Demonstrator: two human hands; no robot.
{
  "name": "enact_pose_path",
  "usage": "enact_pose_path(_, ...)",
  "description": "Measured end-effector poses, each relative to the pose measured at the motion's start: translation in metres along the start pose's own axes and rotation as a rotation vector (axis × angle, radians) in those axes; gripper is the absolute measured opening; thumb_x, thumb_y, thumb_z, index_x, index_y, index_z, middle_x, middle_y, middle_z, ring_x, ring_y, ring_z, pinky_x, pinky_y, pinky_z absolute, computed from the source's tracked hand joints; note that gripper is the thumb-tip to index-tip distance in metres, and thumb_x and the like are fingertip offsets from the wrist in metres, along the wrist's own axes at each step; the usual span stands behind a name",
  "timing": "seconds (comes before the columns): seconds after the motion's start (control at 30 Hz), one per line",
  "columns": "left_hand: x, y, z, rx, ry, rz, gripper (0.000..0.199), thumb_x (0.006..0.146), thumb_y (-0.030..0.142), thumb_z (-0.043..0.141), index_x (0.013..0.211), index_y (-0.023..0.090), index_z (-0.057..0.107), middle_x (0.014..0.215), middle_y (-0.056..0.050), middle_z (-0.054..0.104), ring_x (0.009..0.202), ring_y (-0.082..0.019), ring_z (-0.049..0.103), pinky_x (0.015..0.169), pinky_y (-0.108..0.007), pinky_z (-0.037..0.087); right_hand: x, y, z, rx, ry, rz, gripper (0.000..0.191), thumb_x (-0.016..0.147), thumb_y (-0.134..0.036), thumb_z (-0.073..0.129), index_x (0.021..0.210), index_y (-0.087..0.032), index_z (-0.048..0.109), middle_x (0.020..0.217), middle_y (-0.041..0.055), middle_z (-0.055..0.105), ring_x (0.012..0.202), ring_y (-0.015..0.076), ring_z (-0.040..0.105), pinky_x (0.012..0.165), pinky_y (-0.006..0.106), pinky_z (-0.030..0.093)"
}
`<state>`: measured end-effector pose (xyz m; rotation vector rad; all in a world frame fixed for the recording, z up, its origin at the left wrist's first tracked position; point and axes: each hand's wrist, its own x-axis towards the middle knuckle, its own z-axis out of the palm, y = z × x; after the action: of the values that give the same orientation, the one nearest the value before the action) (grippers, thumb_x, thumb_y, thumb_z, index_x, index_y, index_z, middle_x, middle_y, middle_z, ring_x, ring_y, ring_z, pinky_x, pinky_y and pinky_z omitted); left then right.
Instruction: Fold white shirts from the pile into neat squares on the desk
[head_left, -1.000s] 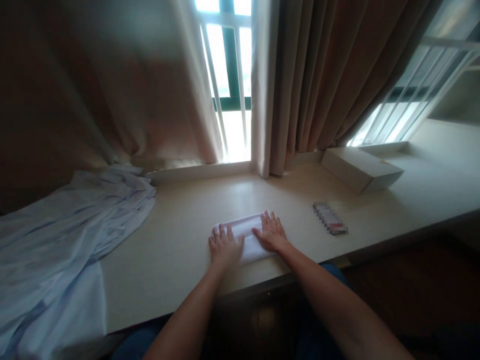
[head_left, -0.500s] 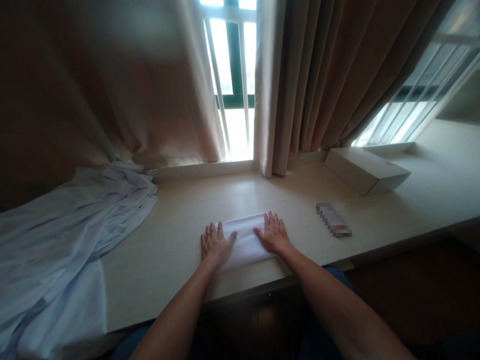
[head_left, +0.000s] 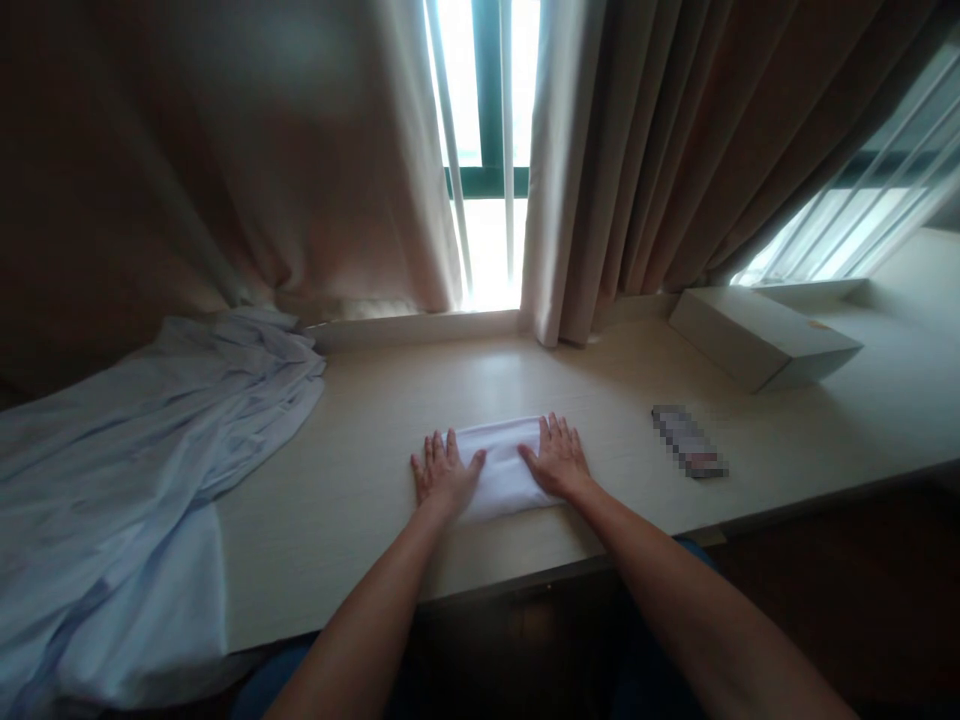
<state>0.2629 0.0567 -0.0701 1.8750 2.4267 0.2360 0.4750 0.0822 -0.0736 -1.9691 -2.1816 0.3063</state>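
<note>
A folded white cloth [head_left: 501,470] lies flat on the pale wooden desk [head_left: 322,530] in front of me. My left hand [head_left: 444,474] rests on its left edge with the fingers spread and the thumb pointing inward. On the right edge lies my right hand [head_left: 556,458], its fingers also apart and pressing flat. Neither hand grips anything. The palms cover both ends of the cloth.
A large heap of pale cloth [head_left: 187,420] spreads over the desk's left side and hangs past its front edge. To the right lie a pixelated flat object [head_left: 688,442] and a pale box [head_left: 765,338]. Curtains [head_left: 637,150] hang behind, beside a bright window.
The view has shifted slightly, so the desk and its objects appear a little further right. Both hands remain spread on the folded cloth.
</note>
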Motion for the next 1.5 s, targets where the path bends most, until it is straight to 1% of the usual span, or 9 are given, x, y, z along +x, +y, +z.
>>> enact_pose_path(0.07,-0.002,0.004,-0.01,0.051,0.045,0.048,0.083,0.088,0.066,0.023,0.151,0.011,0.022,0.159,-0.014,0.012,0.146,-0.028,-0.001,0.116,-0.052,-0.003,-0.001,-0.002,-0.002,-0.009,-0.014,0.007,0.089,0.089,-0.072,0.014,0.153,-0.01,0.012,0.159,0.0128,0.007,0.145,0.0287,0.0,0.115,0.044,-0.003)
enact_pose_path(0.2,-0.009,0.023,-0.041,0.164,0.109,0.341,0.07,0.091,0.047,0.034,0.15,0.01,0.025,0.16,-0.009,0.008,0.146,-0.025,-0.01,0.116,-0.049,-0.01,-0.004,-0.005,-0.006,-0.032,-0.033,0.021,0.087,0.09,-0.07,0.014,0.153,-0.01,0.01,0.159,0.0126,0.004,0.145,0.0281,-0.003,0.114,0.045,-0.005)
enact_pose_path(0.33,-0.024,0.046,-0.048,0.1,0.127,0.473,0.069,0.092,0.052,0.03,0.147,0.012,0.034,0.158,-0.01,0.018,0.147,-0.026,0.0,0.117,-0.046,-0.005,-0.004,-0.005,-0.006,-0.034,-0.023,0.023,0.088,0.089,-0.071,0.015,0.153,-0.011,0.011,0.159,0.0128,0.005,0.145,0.0283,-0.001,0.114,0.045,-0.004)
enact_pose_path(0.5,-0.047,0.05,-0.016,0.053,-0.025,0.403,0.073,0.087,0.063,0.035,0.149,0.026,0.03,0.157,-0.005,0.022,0.146,-0.029,0.006,0.117,-0.049,-0.001,-0.004,-0.003,-0.003,-0.038,-0.033,0.004,0.088,0.089,-0.071,0.015,0.153,-0.011,0.01,0.159,0.0125,0.004,0.145,0.0278,-0.003,0.114,0.045,-0.004)
enact_pose_path(0.63,-0.051,0.045,-0.003,0.032,-0.006,0.392,0.074,0.087,0.065,0.034,0.15,0.026,0.028,0.158,-0.006,0.022,0.146,-0.03,0.006,0.116,-0.05,-0.003,-0.005,-0.003,-0.004,-0.051,-0.034,0.008,0.088,0.089,-0.071,0.015,0.153,-0.011,0.01,0.159,0.0127,0.004,0.145,0.0283,-0.004,0.114,0.046,-0.006)
enact_pose_path(0.93,-0.052,0.047,-0.003,0.035,0.023,0.362,0.069,0.087,0.063,0.035,0.148,0.033,0.03,0.158,-0.003,0.02,0.144,-0.039,-0.003,0.108,-0.066,-0.01,-0.014,-0.035,-0.027,-0.076,0.094,-0.165,0.079,0.094,-0.062,0.016,0.152,-0.008,0.018,0.159,0.0121,0.005,0.145,0.0248,-0.011,0.114,0.047,-0.012)
enact_pose_path(1.03,-0.051,0.045,-0.003,0.043,-0.007,0.368,0.066,0.087,0.056,0.039,0.149,0.039,0.025,0.159,0.001,0.016,0.144,-0.04,-0.006,0.105,-0.07,-0.009,-0.024,-0.043,-0.019,-0.017,0.029,-0.201,0.076,0.095,-0.061,0.013,0.151,-0.01,0.022,0.159,0.0106,0.011,0.146,0.0237,-0.003,0.116,0.044,-0.006)
enact_pose_path(1.23,-0.049,0.042,-0.001,0.021,-0.027,0.383,0.068,0.086,0.056,0.038,0.149,0.037,0.024,0.159,0.0,0.017,0.143,-0.041,-0.003,0.106,-0.07,-0.006,-0.028,-0.04,0.0,0.021,-0.035,-0.16,0.074,0.096,-0.06,0.012,0.15,-0.013,0.028,0.159,0.0091,0.012,0.146,0.0238,0.002,0.116,0.043,-0.003)
enact_pose_path(1.5,-0.048,0.043,-0.004,0.03,-0.036,0.375,0.069,0.085,0.06,0.038,0.149,0.037,0.025,0.159,-0.001,0.019,0.143,-0.042,-0.001,0.106,-0.07,-0.003,-0.016,-0.038,-0.011,-0.02,-0.007,-0.205,0.081,0.093,-0.064,0.016,0.15,-0.007,0.025,0.158,0.0136,0.014,0.146,0.0252,0.001,0.116,0.041,-0.003)
